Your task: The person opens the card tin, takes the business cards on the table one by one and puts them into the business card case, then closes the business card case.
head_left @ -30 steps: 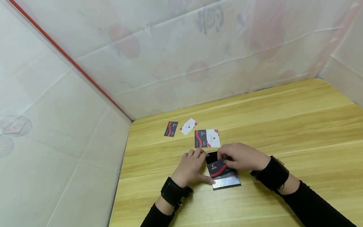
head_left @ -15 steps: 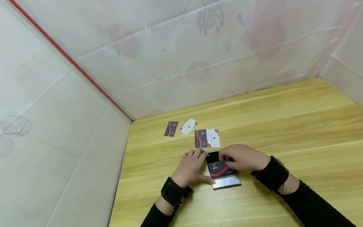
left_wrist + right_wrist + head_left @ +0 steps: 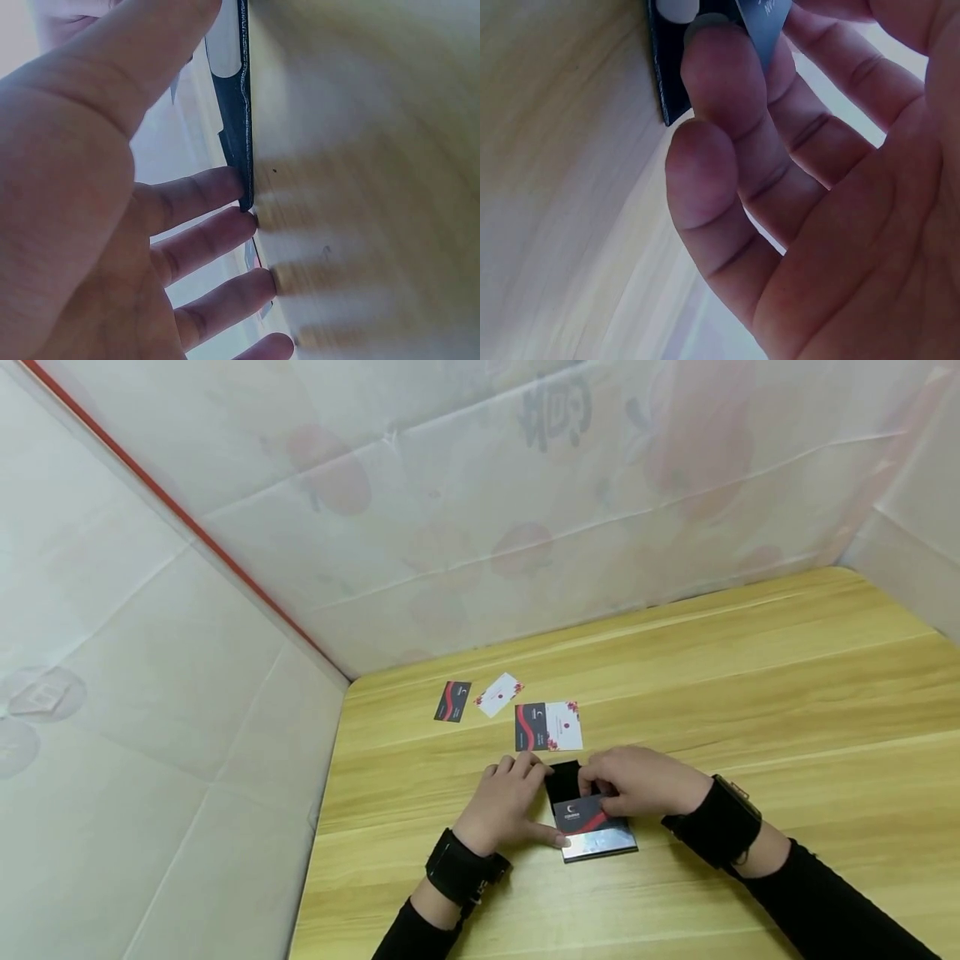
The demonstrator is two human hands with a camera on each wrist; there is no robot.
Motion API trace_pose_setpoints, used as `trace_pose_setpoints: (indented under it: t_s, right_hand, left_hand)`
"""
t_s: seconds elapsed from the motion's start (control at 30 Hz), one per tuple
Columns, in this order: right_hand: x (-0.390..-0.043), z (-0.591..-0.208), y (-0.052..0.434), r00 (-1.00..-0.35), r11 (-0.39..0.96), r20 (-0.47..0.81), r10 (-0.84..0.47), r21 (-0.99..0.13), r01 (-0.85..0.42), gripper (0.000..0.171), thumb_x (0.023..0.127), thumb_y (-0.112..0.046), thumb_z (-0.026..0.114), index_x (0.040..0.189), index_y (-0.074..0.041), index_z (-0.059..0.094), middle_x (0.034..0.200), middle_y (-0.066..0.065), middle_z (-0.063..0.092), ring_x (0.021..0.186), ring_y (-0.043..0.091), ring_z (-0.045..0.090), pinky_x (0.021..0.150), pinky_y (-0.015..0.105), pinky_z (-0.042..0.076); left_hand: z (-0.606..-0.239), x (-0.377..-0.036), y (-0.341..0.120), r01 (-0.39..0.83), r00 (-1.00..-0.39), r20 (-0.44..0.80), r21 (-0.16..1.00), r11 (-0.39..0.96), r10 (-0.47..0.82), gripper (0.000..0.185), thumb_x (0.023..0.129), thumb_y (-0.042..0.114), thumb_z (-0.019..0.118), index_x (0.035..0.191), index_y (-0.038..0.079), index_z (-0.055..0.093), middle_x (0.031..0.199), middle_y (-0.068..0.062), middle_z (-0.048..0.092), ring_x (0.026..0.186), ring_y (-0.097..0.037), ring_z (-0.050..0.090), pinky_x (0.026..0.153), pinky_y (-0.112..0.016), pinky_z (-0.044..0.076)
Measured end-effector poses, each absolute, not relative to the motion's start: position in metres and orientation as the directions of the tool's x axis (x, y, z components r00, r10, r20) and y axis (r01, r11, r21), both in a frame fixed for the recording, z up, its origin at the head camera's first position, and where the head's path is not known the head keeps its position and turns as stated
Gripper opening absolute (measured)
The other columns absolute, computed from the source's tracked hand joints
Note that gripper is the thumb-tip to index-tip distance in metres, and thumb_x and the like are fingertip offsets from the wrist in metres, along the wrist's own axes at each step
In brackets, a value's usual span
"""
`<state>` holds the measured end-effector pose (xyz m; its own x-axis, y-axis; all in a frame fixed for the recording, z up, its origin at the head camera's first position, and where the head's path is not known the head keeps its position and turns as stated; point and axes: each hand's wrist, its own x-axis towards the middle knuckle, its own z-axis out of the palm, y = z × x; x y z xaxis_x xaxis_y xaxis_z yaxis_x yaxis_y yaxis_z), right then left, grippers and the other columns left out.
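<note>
A dark business card (image 3: 573,815) with a red wave lies partly inside a black card holder (image 3: 564,782), its lower part behind the holder's silver strip (image 3: 602,842). My right hand (image 3: 643,780) pinches the card near its upper right, with curled fingers; in the right wrist view the fingers (image 3: 724,79) hide part of the card and holder. My left hand (image 3: 501,807) steadies the holder on its left side. Its thumb presses on the strip's left end, and the index finger touches the far left corner; in the left wrist view the other fingers (image 3: 225,300) are spread along the table.
Beyond the holder, a dark card (image 3: 531,727) and a white floral card (image 3: 565,725) lie side by side. Farther left are another dark card (image 3: 453,702) and a tilted white card (image 3: 499,694). Pale sheeting (image 3: 450,568) hangs behind the wooden table (image 3: 750,710).
My right hand has moved slightly toward me, and the dark card has slid deeper behind the silver strip, showing more of the black holder above it. My left hand stays put.
</note>
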<state>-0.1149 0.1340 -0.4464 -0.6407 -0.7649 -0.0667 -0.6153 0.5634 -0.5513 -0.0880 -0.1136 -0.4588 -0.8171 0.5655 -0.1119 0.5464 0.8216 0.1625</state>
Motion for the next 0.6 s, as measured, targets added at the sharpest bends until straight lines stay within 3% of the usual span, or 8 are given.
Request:
trace_pose_setpoints:
  t_s: [0.33,0.6]
  right_hand:
    - [-0.1137,-0.4503,0.1329,-0.623,0.550,-0.085,-0.778,-0.571,-0.610,0.022,0.075,-0.011,0.074,0.082,-0.029,0.063,0.064,-0.016,0.050,0.061,0.001,0.047,0.055,0.022,0.039]
    - [-0.1119,-0.4504,0.1309,-0.621,0.552,-0.096,-0.778,-0.575,-0.604,0.023,0.077,-0.010,0.075,0.080,-0.029,0.063,0.069,-0.011,0.052,0.063,0.003,0.047,0.057,0.022,0.040]
  left_hand:
    - [-0.4579,-0.0869,-0.1137,0.544,-0.819,-0.117,0.157,0.824,0.562,0.099,0.063,0.081,0.071,0.140,0.021,0.053,0.132,0.004,0.047,0.120,-0.022,0.048,0.100,-0.046,0.043]
    - [-0.4569,-0.0861,-0.1128,0.541,-0.819,-0.119,0.162,0.825,0.561,0.099,0.064,0.081,0.071,0.139,0.020,0.054,0.132,0.004,0.047,0.120,-0.022,0.048,0.100,-0.047,0.043]
